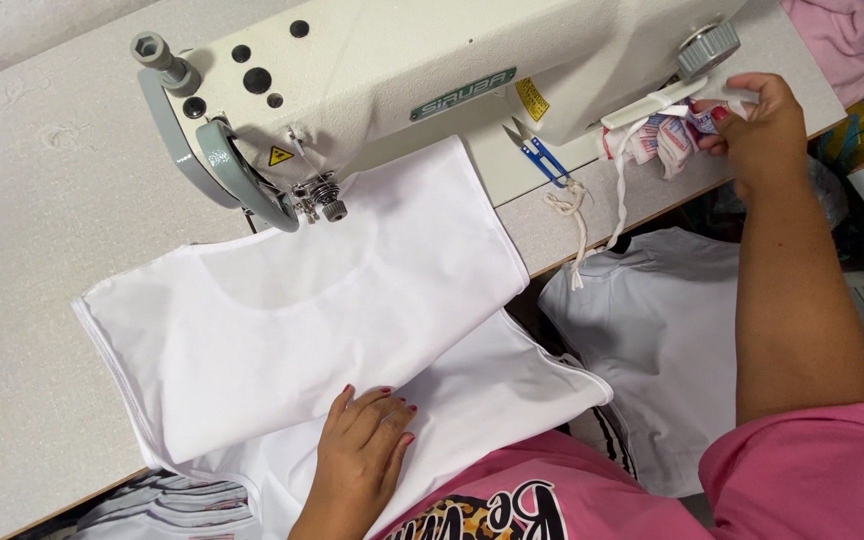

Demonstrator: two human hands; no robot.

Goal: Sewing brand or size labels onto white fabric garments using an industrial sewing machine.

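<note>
A white garment (302, 310) with a curved neckline lies flat on the sewing table, its top edge under the presser foot (324, 200) of a cream sewing machine (402, 70). My left hand (362, 455) rests flat on the garment's lower edge, fingers spread. My right hand (757, 120) reaches to the machine's right end and pinches a small bundle of printed fabric labels (667, 135) with white strips hanging from it.
Blue thread snips (542, 155) lie on the machine bed beside a knotted white cord (572, 205). More white garments (652, 330) hang below the table edge on the right. A stack of folded pieces (177, 505) sits at bottom left. Pink cloth (852, 35) lies top right.
</note>
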